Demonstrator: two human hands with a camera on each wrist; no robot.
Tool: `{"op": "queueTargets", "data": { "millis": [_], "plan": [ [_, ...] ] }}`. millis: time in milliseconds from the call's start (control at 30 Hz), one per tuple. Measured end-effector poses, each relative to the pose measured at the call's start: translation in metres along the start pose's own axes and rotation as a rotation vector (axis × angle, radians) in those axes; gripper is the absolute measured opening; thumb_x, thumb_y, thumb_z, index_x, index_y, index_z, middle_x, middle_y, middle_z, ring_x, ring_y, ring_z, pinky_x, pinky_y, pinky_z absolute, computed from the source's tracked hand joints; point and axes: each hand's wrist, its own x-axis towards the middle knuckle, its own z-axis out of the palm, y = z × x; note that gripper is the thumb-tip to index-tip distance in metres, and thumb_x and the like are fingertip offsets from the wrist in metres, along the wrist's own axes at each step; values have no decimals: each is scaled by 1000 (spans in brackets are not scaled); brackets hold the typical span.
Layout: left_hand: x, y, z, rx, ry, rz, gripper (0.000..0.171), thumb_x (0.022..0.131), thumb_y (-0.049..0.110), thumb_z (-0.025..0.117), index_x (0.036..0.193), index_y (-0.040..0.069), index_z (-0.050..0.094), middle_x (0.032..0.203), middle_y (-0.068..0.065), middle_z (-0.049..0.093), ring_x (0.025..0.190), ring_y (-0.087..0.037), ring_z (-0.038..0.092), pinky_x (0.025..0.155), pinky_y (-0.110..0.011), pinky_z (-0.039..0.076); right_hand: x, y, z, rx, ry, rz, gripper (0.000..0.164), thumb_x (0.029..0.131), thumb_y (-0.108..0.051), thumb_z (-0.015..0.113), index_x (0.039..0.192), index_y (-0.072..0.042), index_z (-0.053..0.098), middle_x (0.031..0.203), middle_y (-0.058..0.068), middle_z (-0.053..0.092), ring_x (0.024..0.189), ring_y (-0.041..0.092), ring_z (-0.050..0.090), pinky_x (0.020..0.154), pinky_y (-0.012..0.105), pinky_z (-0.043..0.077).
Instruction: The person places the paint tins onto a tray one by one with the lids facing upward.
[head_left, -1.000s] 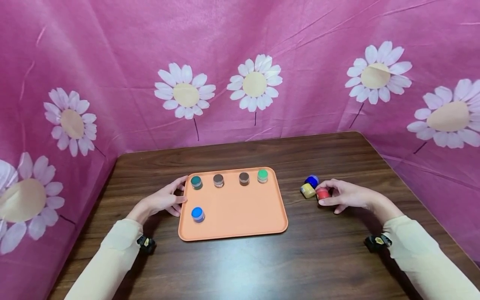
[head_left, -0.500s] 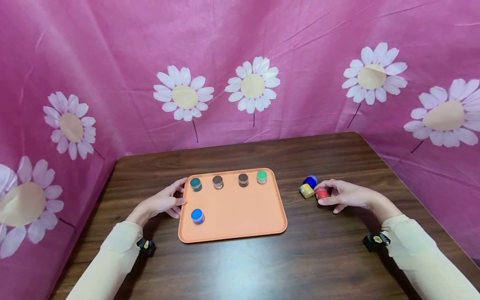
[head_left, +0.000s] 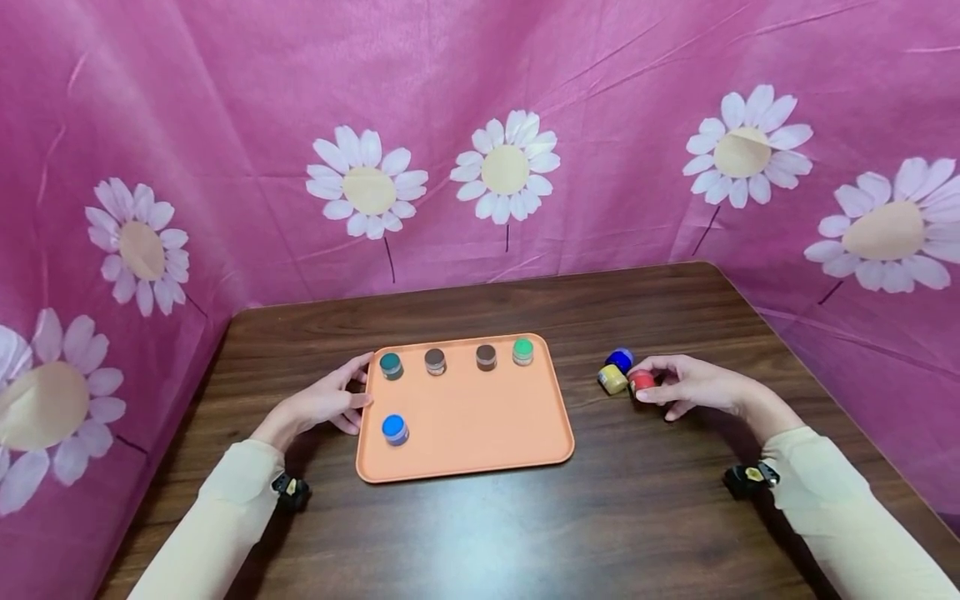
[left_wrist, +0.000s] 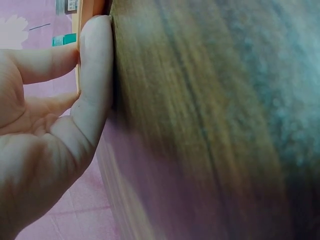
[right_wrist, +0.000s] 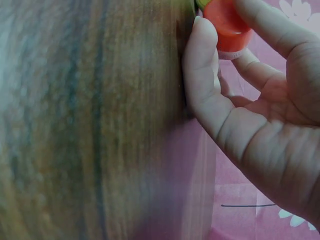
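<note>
My right hand pinches a small jar with a red lid, likely a paint jar, between thumb and fingers. In the right wrist view the red lid fills the gap between those digits. A yellow jar, tipped on its side, and a dark blue-lidded jar lie close beside it on the table. On the other side, my left hand touches the left rim of an orange tray. The left wrist view shows its fingers against the tray's edge.
Along the tray's back edge stand a teal-lidded jar, two brown-lidded jars and a green-lidded jar. A bright blue-lidded jar sits near the tray's front left. Pink flowered cloth surrounds the wooden table.
My right hand's thumb and fingers have shifted slightly around the red jar, which stays in nearly the same spot. The left hand and the tray hold still.
</note>
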Motion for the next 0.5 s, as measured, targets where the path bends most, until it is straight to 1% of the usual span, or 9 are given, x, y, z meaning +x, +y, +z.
{"op": "queueTargets", "data": {
  "millis": [167,400,500],
  "plan": [
    [0,1,0,2,-4,6,80,100,2,54,163,11,5,142,-26,25,68,-28,67,61,-42,62,0,-2,-2,20,-7,0,36,98,-14,68,127,3,54,114,17,57,86,21,61,69,44,61],
    [0,0,1,11,-7,17,81,100,1,54,163,9,4,141,-28,25,68,-28,67,60,-42,62,1,-11,-2,64,-12,3,48,98,-14,68,138,4,48,115,18,58,88,26,64,72,45,61],
    [-1,1,0,14,-3,16,81,99,1,54,163,9,4,141,-28,25,67,-28,66,60,-42,62,4,-15,-1,82,-30,-8,51,98,-12,67,142,4,45,117,22,58,89,29,65,73,46,61]
  ]
}}
